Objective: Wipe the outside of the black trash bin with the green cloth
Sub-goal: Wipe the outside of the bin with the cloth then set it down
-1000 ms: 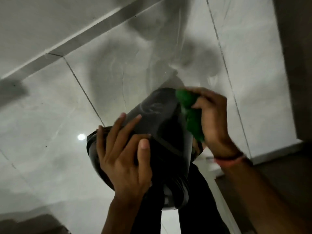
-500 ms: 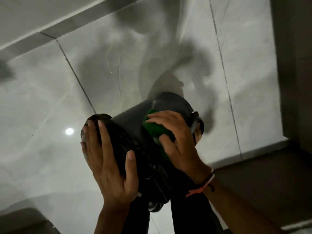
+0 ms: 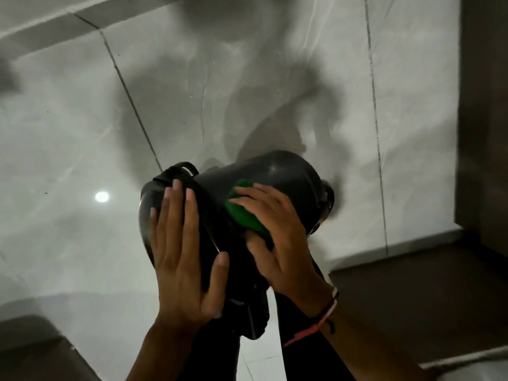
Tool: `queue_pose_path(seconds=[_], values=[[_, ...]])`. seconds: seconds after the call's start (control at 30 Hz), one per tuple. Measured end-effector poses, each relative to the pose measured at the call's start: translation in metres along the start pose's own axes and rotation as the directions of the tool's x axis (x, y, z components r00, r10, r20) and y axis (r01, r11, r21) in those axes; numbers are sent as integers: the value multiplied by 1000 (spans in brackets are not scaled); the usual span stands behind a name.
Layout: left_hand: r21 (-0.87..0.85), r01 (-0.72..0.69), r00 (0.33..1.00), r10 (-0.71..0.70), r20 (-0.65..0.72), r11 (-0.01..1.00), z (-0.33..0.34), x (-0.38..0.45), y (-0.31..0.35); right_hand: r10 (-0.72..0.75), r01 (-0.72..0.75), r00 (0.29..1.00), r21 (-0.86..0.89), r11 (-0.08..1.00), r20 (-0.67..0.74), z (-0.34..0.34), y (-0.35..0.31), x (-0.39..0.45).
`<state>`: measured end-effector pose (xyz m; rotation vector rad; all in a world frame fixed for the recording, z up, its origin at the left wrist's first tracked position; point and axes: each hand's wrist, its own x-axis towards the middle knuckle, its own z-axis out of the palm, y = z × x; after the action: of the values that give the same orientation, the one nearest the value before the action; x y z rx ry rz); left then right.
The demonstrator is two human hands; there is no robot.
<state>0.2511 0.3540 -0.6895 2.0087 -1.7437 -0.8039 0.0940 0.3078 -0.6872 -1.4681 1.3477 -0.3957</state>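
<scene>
The black trash bin [image 3: 275, 174] is held up on its side above the floor, its lid end toward me on the left and its base pointing away to the right. My left hand [image 3: 181, 251] lies flat across the lid end, thumb hooked around the rim. My right hand [image 3: 277, 232] presses the green cloth [image 3: 243, 215] against the bin's curved side wall; only a bunched strip of cloth shows beneath the fingers.
Pale glossy floor tiles [image 3: 82, 119] with dark grout lines fill most of the view, with a ceiling light's reflection [image 3: 101, 196]. A dark brown surface [image 3: 412, 298] lies at the lower right and a dark vertical panel [image 3: 486, 105] at the right edge. My dark trouser legs [image 3: 214, 358] are below the bin.
The bin has tipped further onto its side. My right hand slid the cloth from the bin's far end down onto its side wall. My left hand shifted flat over the lid end.
</scene>
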Motion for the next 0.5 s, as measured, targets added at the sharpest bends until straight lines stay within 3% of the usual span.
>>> queue_pose_path(seconds=[0.07, 0.17, 0.27, 0.33, 0.4, 0.43, 0.5], values=[[4, -22, 1000, 22, 4, 1000, 2, -8, 0, 131, -132, 989, -8, 991, -75, -8, 46, 3], [-14, -20, 1000, 20, -3, 1000, 4, -12, -1, 418, -433, 897, -91, 897, -143, -28, 95, 53], [-29, -1, 1000, 1, -8, 1000, 7, -8, 7, 550, -539, 835, -205, 817, -8, -35, 98, 115], [-37, -16, 1000, 16, -7, 999, 8, -5, 11, 524, -481, 839, -248, 841, 147, -28, 79, 139], [-30, -24, 1000, 24, -6, 999, 5, -5, 6, 383, -347, 872, -167, 923, 304, -14, 42, 136], [-33, -18, 1000, 18, -11, 999, 5, -5, 4, 291, -270, 894, -106, 957, 342, -7, 24, 121], [-45, 4, 1000, -5, -14, 999, 4, -10, 2, 149, -154, 949, -4, 988, 276, -3, -4, 68]])
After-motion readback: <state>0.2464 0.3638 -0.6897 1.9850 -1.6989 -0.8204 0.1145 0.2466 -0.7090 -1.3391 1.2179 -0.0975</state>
